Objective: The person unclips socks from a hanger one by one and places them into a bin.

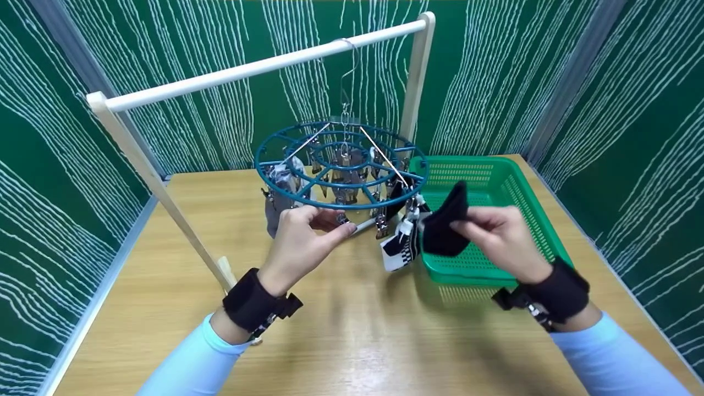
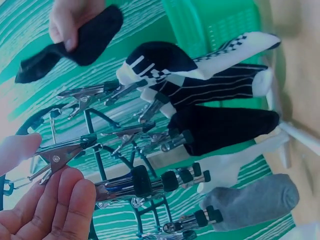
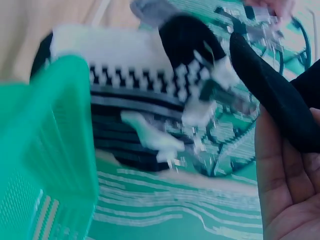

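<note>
My left hand [image 1: 297, 242] is at the near rim of a round blue-green clip hanger [image 1: 352, 207]. In the left wrist view its thumb and fingers pinch the handles of a metal clip [image 2: 59, 156]. My right hand [image 1: 503, 236] grips a black sock [image 1: 446, 224] by one end, to the right of the hanger and over the basket's near side. Hanging from other clips are a black-and-white checkered sock [image 2: 232, 55], a striped sock [image 2: 220, 87], another black sock [image 2: 227, 127] and a grey sock [image 2: 252, 202].
A green plastic basket [image 1: 542, 231] stands on the wooden table [image 1: 341, 335] at the right, partly behind the held sock. The hanger's hook hangs on the white bar [image 1: 264, 64] of a wooden rack, whose left post [image 1: 159, 192] slants beside my left forearm.
</note>
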